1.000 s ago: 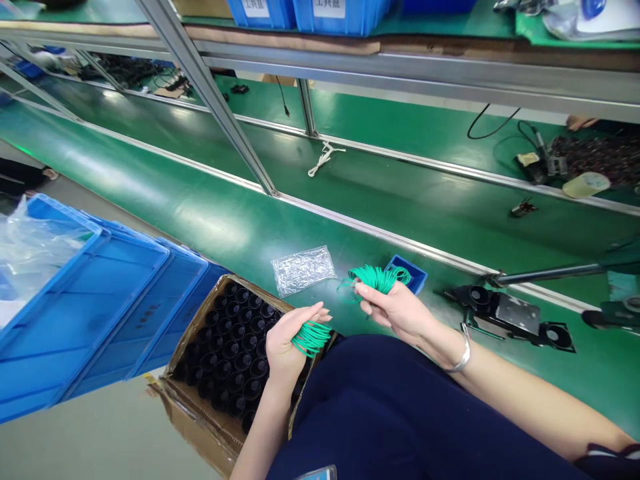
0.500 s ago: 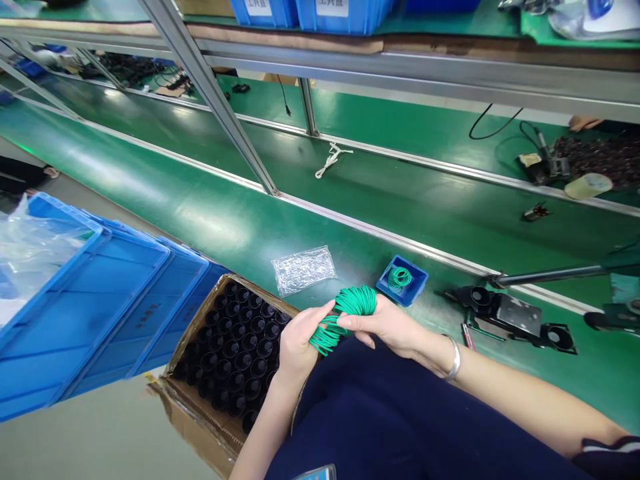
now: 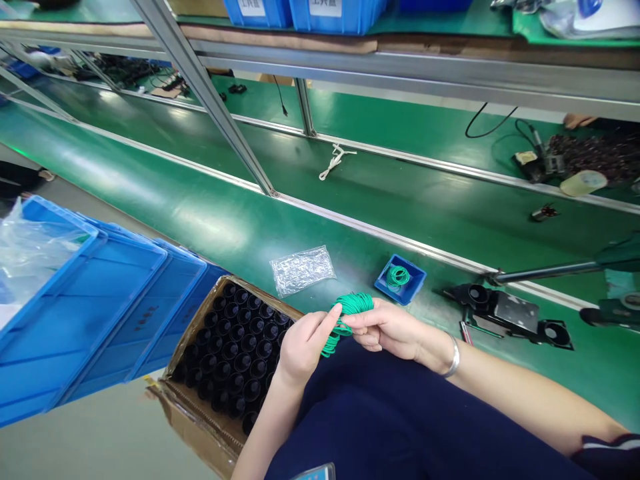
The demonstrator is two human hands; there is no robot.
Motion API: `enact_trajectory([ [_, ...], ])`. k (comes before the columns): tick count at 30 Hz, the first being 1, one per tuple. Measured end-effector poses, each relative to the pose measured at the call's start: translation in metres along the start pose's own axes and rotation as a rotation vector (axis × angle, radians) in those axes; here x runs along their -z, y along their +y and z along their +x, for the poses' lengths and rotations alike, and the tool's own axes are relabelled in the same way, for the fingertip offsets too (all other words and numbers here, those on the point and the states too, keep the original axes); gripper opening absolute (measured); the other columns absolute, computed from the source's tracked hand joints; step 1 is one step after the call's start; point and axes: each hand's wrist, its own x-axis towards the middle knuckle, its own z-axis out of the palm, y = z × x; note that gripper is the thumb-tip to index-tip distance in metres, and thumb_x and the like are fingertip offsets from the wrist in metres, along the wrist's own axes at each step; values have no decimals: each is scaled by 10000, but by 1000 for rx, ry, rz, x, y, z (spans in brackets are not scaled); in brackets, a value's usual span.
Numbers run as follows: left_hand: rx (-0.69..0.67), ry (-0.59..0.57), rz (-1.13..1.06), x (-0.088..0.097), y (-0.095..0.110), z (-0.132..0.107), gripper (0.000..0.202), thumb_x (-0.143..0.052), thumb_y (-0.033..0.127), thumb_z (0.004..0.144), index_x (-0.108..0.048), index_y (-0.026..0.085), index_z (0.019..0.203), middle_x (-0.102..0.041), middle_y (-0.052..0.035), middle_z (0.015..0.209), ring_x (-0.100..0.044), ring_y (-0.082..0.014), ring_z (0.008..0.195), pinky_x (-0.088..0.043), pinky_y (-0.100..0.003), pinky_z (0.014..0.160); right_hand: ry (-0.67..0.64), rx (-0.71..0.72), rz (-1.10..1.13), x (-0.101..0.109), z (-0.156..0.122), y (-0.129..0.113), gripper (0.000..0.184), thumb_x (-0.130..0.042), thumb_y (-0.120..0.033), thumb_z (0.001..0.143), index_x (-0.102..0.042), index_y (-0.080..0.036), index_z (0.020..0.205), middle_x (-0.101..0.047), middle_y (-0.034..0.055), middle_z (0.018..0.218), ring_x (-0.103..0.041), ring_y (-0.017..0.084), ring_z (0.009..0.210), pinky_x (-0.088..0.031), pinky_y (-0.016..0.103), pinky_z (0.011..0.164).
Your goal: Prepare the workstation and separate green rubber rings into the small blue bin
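Observation:
Both my hands meet over my lap at the near edge of the green bench. A bundle of thin green rings (image 3: 350, 310) is gripped between them. My left hand (image 3: 303, 347) pinches the lower end of the bundle with its fingers curled. The upper part of the bundle rests in my right hand (image 3: 387, 328), whose wrist bears a silver bangle. A small blue tray (image 3: 413, 279) with a few green rings in it sits on the bench just beyond my right hand.
A cardboard box (image 3: 200, 413) full of black cylindrical parts stands at my left knee, beside stacked blue crates (image 3: 100, 313). A clear plastic bag (image 3: 302, 269) lies on the green belt (image 3: 200, 207). A black fixture (image 3: 510, 315) sits at the right. A slanted metal post (image 3: 210, 93) crosses ahead.
My hands were apart, each with its own bunch of green rings. They have come together near my lap into one bundle, leaving a few rings in the small blue tray.

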Motion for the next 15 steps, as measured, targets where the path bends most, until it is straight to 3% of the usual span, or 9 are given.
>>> enact_trajectory([
  [5,-19,-21,-8,0,1,2,522,-449,92,975,-422,197,1486,-726,-95,982,-698,-162,872,-576,-260,782,29,-10,20,2,2,3,383,-840,-311,714,-484,-174,685,-320,-114,520,-226,25,452,-143,206,439],
  [7,13,28,-70,0,2,1,481,-486,91,960,-496,211,1425,-720,-103,1082,-703,-167,945,-583,-257,810,71,42,12,5,6,5,390,-836,-349,725,-495,-168,676,-339,-106,519,-252,27,461,-168,206,445],
  [10,120,158,-167,1,3,0,376,-536,91,934,-602,207,1285,-692,-109,1215,-686,-194,1071,-587,-291,876,238,179,-35,13,10,3,395,-822,-441,734,-556,-150,708,-466,-62,561,-328,33,481,-202,201,443],
  [13,232,174,-267,3,4,2,258,-538,138,944,-641,190,1175,-735,-81,1095,-701,-194,1025,-584,-327,898,376,244,-166,18,8,-4,422,-741,-549,786,-620,-145,798,-533,-42,523,-296,25,396,-148,207,397],
  [15,288,123,-285,4,4,5,219,-551,174,947,-648,192,1142,-746,-56,1002,-713,-172,936,-585,-301,854,341,264,-263,16,6,-7,416,-696,-566,819,-619,-157,804,-530,-47,460,-303,38,341,-155,209,369],
])
